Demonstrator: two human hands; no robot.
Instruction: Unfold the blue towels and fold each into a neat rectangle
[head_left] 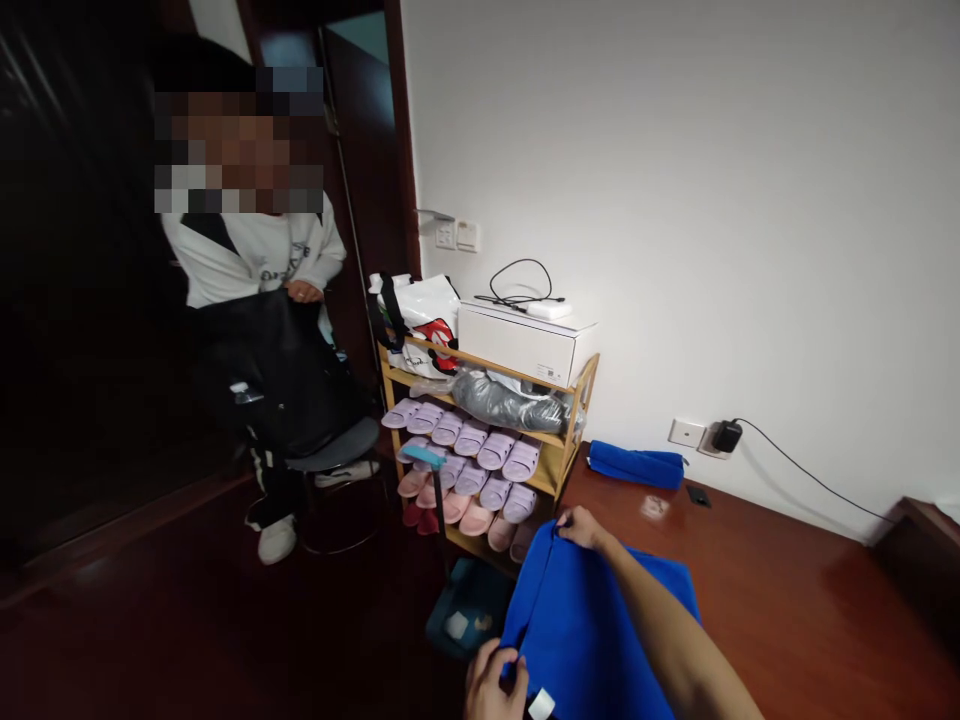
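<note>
Blue rectangular cloth point(589, 620) is pinched at its far left corner by the fingers of a person's right hand point(582, 528), while the left hand point(495, 688) has its fingers clamped on the near end, beside a small white tag point(541, 704). The cloth spreads at the left edge of a reddish-brown wooden surface point(795, 600). A folded blue cloth point(636, 465) lies at the surface's far left corner.

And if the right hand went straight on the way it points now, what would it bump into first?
Probably the shoe rack, or the lilac slippers at its near end, beyond the blue cloth that the right hand pinches; depth is hard to judge here.
</note>
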